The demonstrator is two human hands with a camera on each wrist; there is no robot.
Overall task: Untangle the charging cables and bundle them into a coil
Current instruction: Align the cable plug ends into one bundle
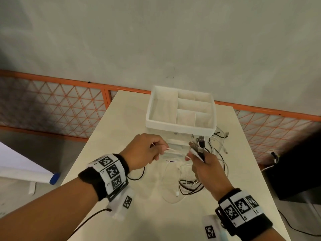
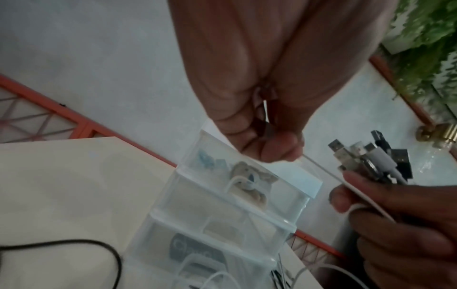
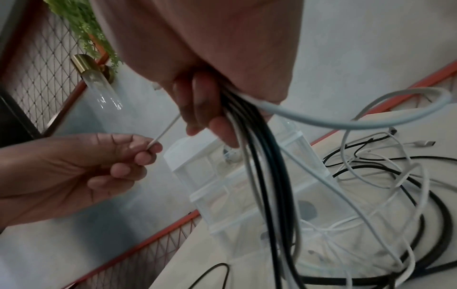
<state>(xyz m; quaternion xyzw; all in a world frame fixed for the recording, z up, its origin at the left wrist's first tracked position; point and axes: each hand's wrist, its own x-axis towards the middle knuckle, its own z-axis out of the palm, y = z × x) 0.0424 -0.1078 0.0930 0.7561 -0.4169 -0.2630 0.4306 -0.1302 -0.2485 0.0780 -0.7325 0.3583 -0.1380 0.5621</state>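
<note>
The right hand [image 1: 205,164] clamps the gathered cable ends [image 1: 198,145] while the left hand [image 1: 145,152] pinches one thin white cable [image 1: 173,150]. Pulling it hard could tighten the tangle on the table [image 1: 104,145], or drag plugs from the fist

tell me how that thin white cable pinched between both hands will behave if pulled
The thin white cable looks taut only between the left hand and right hand. Elsewhere it probably sags limply, and may snag in the loose cables.

No legible words, brands or numbers anywhere. Only square black-and-white coded markers on the wristbands [image 1: 111,171] at about 8 o'clock and [image 1: 240,210] at about 5 o'clock; tiny characters beside them too small to read.
</note>
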